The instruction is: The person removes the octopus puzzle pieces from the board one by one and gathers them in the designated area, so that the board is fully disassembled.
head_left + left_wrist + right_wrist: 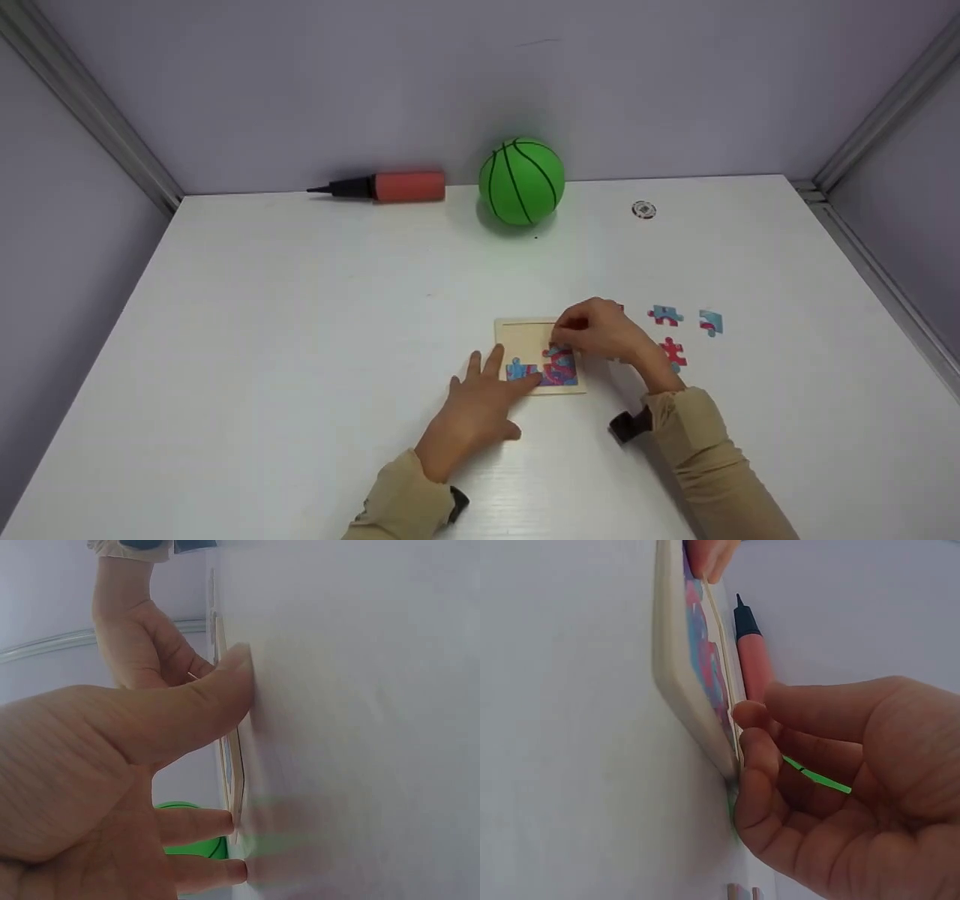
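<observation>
A square wooden puzzle tray [525, 334] lies on the table with blue, pink and purple puzzle pieces along its lower and right sides. My left hand [476, 409] spreads its fingers over the tray's left and lower edges, one finger touching the pieces near the bottom. At the upper right of the tray, my right hand [604, 330] has its fingers curled, fingertips at a puzzle piece [557, 351] with a red and blue top. The fingers hide part of that piece. In the right wrist view, the curled right fingers [754, 757] are beside the tray rim [667, 652].
Loose puzzle pieces lie right of the tray: a blue-red one [666, 315], a light blue one [711, 322] and a red one [673, 352]. A green ball [521, 181], a red and black hand pump [409, 187] and a round chip [643, 210] are along the back.
</observation>
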Demonstrator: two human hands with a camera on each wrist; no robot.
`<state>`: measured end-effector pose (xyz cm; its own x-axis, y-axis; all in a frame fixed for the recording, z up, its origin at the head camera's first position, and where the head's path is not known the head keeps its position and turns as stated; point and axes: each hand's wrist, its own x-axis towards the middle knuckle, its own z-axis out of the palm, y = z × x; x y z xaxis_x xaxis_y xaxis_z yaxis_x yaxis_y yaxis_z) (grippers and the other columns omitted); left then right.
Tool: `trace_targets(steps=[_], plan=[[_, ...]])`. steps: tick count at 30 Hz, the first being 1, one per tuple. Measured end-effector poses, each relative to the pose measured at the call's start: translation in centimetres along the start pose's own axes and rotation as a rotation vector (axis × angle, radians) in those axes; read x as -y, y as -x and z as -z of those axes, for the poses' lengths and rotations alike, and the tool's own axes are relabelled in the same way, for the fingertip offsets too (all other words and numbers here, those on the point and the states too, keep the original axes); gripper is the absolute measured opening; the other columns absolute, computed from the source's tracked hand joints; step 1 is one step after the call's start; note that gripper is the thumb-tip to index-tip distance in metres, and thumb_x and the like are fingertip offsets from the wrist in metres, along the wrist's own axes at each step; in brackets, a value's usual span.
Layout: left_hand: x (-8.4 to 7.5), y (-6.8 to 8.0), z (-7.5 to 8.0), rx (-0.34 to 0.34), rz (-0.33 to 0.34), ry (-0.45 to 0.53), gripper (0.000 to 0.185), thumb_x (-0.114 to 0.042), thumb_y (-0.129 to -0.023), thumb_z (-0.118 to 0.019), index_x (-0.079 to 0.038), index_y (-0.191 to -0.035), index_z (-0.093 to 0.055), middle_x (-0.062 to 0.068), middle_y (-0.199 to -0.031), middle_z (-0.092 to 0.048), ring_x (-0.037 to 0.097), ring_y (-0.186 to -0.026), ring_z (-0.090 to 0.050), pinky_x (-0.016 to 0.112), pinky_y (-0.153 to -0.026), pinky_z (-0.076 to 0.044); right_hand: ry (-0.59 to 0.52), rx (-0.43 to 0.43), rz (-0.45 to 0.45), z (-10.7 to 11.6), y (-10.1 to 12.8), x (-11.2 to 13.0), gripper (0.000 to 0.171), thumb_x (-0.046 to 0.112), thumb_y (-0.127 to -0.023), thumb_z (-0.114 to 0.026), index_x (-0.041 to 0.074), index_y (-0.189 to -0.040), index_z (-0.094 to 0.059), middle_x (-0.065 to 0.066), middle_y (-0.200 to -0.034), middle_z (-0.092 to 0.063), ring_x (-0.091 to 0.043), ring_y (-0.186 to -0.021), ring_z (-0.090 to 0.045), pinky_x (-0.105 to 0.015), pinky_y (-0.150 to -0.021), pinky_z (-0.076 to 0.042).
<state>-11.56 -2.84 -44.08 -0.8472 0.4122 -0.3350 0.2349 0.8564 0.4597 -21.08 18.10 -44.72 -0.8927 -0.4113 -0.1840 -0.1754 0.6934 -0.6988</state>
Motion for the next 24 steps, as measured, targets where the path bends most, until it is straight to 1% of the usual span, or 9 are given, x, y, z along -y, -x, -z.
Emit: trace_targets(steps=[2, 6, 12, 18, 21, 24], plan=[[0.05, 0.0, 0.01, 0.0, -0.002, 0.001, 0.068, -0.022, -0.082, -0.077, -0.031, -0.142, -0.048, 0.018, -0.157, -0.017, 0.047, -0.141, -0.013, 0.067, -0.101, -0.026, 0.025, -0.005, -0.005, -0.1, -0.03, 0.03, 0.014, 0.019, -0.088, -0.067, 0.007, -0.088, -0.075, 0.0, -0.077, -0.067, -0.013, -0.066, -0.052, -0.028, -0.06, -0.043], [0.07, -0.03, 0.03, 0.003, -0.002, 0.005, 0.067, -0.022, -0.082, -0.077, -0.03, -0.142, -0.048, 0.017, -0.157, -0.017, 0.047, -0.141, -0.013, 0.068, -0.101, -0.026, 0.037, -0.002, -0.007, -0.33, -0.12, 0.15, 0.015, 0.02, -0.088, -0.068, 0.006, -0.086, -0.075, 0.0, -0.075, -0.067, -0.013, -0.065, -0.051, -0.028, -0.059, -0.043], [0.11, -0.08, -0.04, 0.002, 0.001, 0.006, 0.067, -0.022, -0.082, -0.077, -0.03, -0.142, -0.048, 0.018, -0.157, -0.017, 0.047, -0.141, -0.013, 0.068, -0.101, -0.026, 0.014, 0.007, -0.007, -0.37, -0.04, 0.15, 0.014, 0.019, -0.087, -0.069, 0.006, -0.084, -0.074, 0.0, -0.072, -0.065, -0.013, -0.063, -0.049, -0.028, -0.057, -0.041], [0.08, -0.05, -0.06, -0.001, 0.001, 0.01, 0.067, -0.022, -0.081, -0.077, -0.029, -0.142, -0.049, 0.017, -0.157, -0.018, 0.047, -0.141, -0.014, 0.068, -0.101, -0.026, -0.004, 0.003, 0.0, -0.23, 0.09, 0.2, 0.01, 0.017, -0.086, -0.07, 0.007, -0.084, -0.071, 0.0, -0.074, -0.063, -0.014, -0.066, -0.05, -0.028, -0.059, -0.042], [0.05, -0.03, -0.02, 0.002, 0.002, 0.009, 0.067, -0.022, -0.082, -0.077, -0.03, -0.142, -0.048, 0.017, -0.157, -0.017, 0.047, -0.141, -0.013, 0.068, -0.101, -0.026, -0.008, 0.019, 0.019, -0.04, 0.15, 0.23, 0.008, 0.015, -0.084, -0.073, 0.008, -0.084, -0.07, 0.0, -0.074, -0.062, -0.015, -0.067, -0.05, -0.028, -0.06, -0.043], [0.06, -0.01, -0.02, 0.004, -0.002, 0.007, 0.067, -0.022, -0.082, -0.077, -0.03, -0.142, -0.048, 0.017, -0.157, -0.017, 0.048, -0.141, -0.013, 0.068, -0.101, -0.026, -0.033, 0.053, 0.051, 0.2, 0.24, 0.18, 0.006, 0.009, -0.082, -0.074, 0.007, -0.085, -0.069, 0.0, -0.074, -0.062, -0.015, -0.068, -0.051, -0.028, -0.062, -0.044]])
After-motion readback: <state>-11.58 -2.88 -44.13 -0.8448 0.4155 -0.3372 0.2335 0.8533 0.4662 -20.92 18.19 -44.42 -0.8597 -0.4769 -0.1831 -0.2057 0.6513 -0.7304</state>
